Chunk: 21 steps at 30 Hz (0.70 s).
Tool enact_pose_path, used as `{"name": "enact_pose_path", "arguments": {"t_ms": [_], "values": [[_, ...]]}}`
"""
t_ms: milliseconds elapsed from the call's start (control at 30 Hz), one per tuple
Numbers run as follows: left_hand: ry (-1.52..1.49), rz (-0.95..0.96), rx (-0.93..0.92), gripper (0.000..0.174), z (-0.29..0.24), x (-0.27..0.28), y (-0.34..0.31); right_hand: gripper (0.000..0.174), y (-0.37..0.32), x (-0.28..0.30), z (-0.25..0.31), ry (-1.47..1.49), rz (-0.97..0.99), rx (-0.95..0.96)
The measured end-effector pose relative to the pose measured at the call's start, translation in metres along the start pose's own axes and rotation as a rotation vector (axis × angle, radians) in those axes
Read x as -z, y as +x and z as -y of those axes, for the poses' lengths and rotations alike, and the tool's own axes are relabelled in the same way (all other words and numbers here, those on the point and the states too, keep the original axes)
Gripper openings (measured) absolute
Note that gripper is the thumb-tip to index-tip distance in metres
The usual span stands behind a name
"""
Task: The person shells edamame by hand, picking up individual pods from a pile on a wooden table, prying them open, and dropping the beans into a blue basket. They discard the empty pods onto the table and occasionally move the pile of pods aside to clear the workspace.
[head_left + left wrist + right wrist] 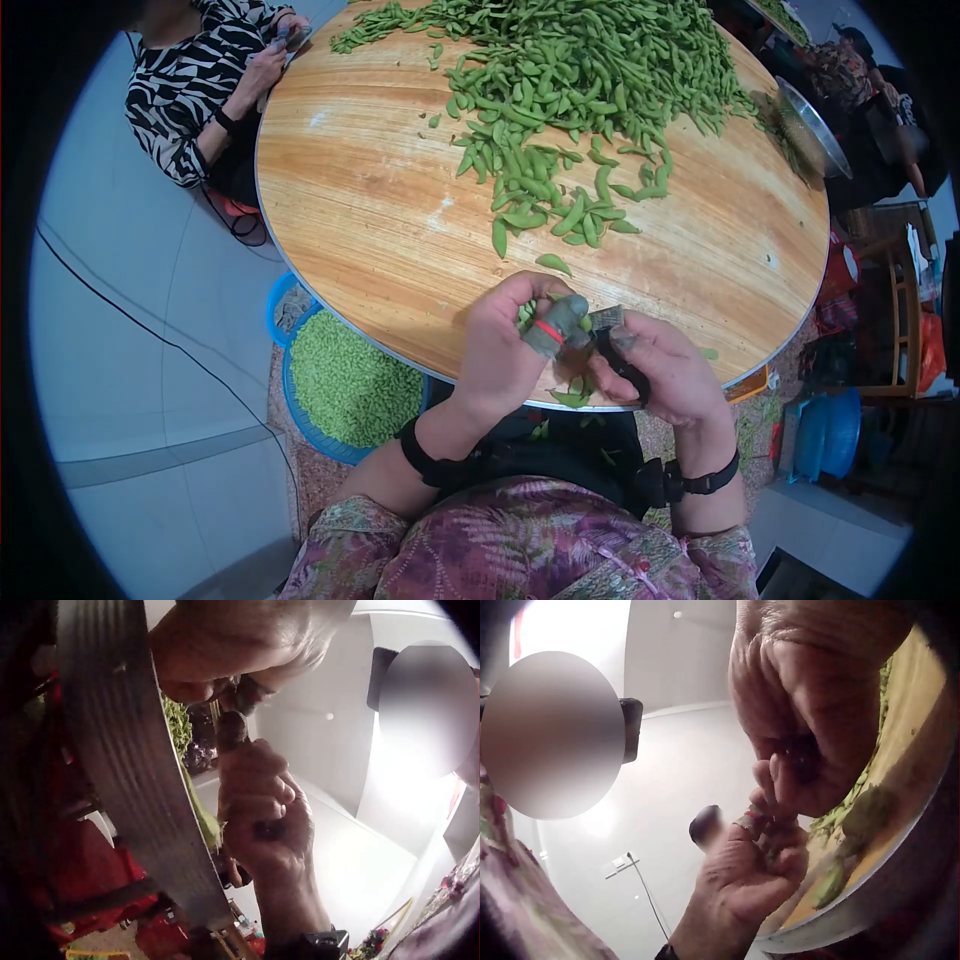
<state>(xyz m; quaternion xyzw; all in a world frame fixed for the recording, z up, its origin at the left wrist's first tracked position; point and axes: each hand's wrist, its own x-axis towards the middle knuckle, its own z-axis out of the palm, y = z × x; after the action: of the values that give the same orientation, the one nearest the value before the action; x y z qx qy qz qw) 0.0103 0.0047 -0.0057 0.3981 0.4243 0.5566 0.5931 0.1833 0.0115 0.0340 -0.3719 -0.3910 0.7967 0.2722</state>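
Observation:
My left hand (505, 345) curls round green pods (525, 316) above the table's near edge; one finger or the thumb wears a grey wrap with a red band (549, 330). Close beside it, my right hand (660, 368) curls round a dark object (622, 368), whose kind I cannot tell. Its thumb has a dark tip. In the right wrist view the fingertips of my left hand (742, 889) and right hand (817, 705) meet or nearly meet. A few pods (572, 394) lie at the table's edge beneath the hands, and a single pod (553, 264) lies just beyond them.
A large pile of pods (600, 70) covers the far part of the round wooden table (350, 200). A blue basket (300, 400) of shelled beans stands below at the left. A metal bowl (815, 130) is at the right edge. Another person (190, 90) sits at the left.

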Motion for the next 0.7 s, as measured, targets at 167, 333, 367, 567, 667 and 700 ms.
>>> {"name": "enact_pose_path", "arguments": {"t_ms": [167, 333, 367, 567, 667, 700], "values": [[-0.045, 0.099, 0.133, 0.009, -0.012, -0.006, -0.001, 0.019, 0.003, 0.002, -0.005, -0.106, -0.034, 0.063], [-0.333, 0.323, 0.205, 0.007, -0.008, 0.004, 0.003, 0.019, 0.000, -0.002, -0.004, 0.218, 0.037, -0.056], [-0.424, 0.357, 0.252, 0.007, -0.010, 0.004, 0.003, 0.019, 0.000, -0.001, -0.005, 0.219, 0.038, -0.058], [0.207, 0.222, 0.083, 0.012, -0.011, -0.002, 0.003, 0.011, 0.003, 0.000, -0.013, -0.249, -0.131, 0.079], [0.273, 0.181, -0.004, 0.016, -0.010, -0.002, 0.006, 0.008, 0.007, 0.003, -0.018, -0.437, -0.215, 0.256], [0.272, 0.182, -0.003, 0.016, -0.011, -0.001, 0.007, 0.009, 0.004, 0.003, -0.012, -0.310, -0.209, 0.150]]}}
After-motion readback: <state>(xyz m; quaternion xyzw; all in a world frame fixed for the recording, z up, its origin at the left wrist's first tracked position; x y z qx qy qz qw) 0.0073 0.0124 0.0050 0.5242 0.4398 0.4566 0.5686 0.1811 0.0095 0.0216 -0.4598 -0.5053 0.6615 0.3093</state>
